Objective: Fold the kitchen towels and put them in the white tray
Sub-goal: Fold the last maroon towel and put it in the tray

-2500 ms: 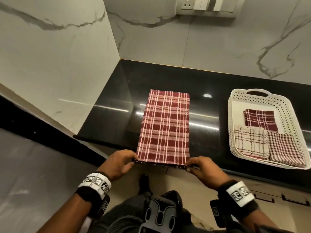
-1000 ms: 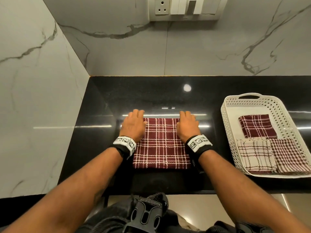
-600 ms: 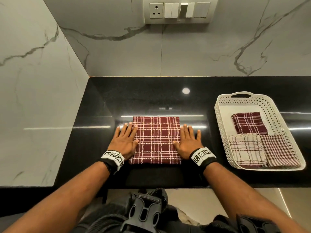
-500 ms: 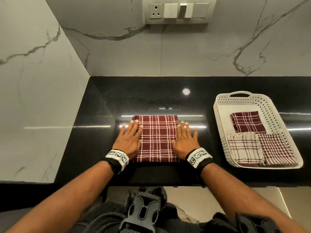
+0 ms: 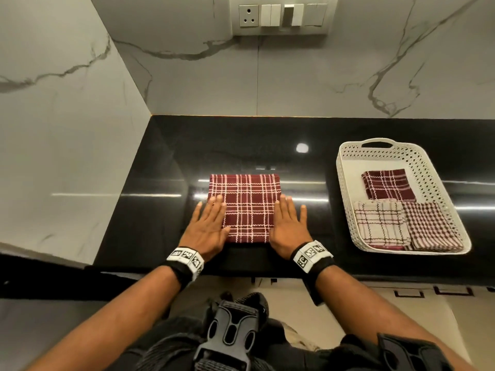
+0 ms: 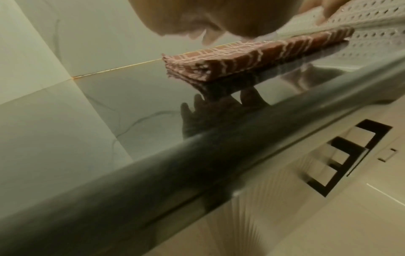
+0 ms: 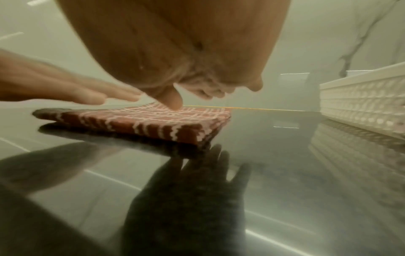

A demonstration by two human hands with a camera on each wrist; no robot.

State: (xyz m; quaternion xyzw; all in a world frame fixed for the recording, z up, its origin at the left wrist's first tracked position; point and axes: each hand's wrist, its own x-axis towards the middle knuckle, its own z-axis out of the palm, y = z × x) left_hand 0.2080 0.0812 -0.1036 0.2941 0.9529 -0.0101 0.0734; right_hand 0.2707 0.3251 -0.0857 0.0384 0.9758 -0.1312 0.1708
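The left hand (image 5: 207,228) lies flat, fingers straight, pressing the left edge of the folded maroon plaid kitchen towel (image 5: 246,207); the right hand (image 5: 288,227) lies flat likewise on its right edge; the towel sits square near the front edge of the glossy black tabletop (image 5: 160,183); the white perforated plastic tray (image 5: 345,188) stands toward the right edge, holding three folded checked towels (image 5: 401,212); the wristbands carry black-and-white marker patterns, no legible writing.

Folded towel (image 5: 245,207) on glossy black counter (image 5: 166,183) is patterned maroon with white plaid lines; white perforated tray (image 5: 345,188) is filled with a maroon plaid towel (image 5: 387,184), a cream towel (image 5: 380,223) lined dark, and a maroon-white checked towel (image 5: 431,226). Grey-veined white marble is seen on the wall (image 5: 348,76).
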